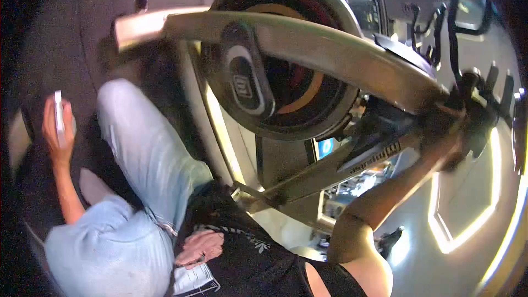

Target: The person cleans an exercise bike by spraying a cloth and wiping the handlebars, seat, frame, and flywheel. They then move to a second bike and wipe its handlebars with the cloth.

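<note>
An exercise bike (308, 38) fills the upper middle, tipped in my view, with a large dark flywheel (308, 115) and lettering upside down on its frame. My right hand (448, 137) reaches to the handlebar end of the bike and appears closed on it; blur and shadow hide its fingers in part. At the far left, my left hand (59, 132) is raised beside my knee. Its fingers close around a thin white slab (58, 111), seen nearly edge-on, that looks like a phone.
My bent legs in light blue jeans (143, 126) lie between the left hand and the bike. Dark hooked bars (454, 33) stick out at the upper right. A glowing hexagonal light (448, 242) is at the right. Dark floor (49, 38) spreads along the left.
</note>
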Action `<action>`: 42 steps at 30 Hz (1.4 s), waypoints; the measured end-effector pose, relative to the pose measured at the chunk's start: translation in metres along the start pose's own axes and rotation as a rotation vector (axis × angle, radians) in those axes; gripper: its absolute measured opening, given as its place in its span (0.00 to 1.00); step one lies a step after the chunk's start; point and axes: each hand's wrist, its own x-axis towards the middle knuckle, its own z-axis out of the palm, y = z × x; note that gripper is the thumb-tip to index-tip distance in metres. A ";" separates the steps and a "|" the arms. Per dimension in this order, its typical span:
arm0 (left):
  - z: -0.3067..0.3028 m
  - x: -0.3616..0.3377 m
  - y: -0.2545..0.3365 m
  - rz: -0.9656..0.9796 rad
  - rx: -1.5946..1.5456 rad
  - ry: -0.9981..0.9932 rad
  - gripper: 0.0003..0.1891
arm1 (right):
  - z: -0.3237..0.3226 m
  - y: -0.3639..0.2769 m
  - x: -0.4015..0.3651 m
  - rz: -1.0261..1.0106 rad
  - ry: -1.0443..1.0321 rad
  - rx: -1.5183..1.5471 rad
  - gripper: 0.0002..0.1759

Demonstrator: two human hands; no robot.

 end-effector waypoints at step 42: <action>-0.076 -0.036 -0.088 -0.194 0.150 -0.054 0.23 | 0.002 -0.048 -0.040 0.271 0.126 0.449 0.28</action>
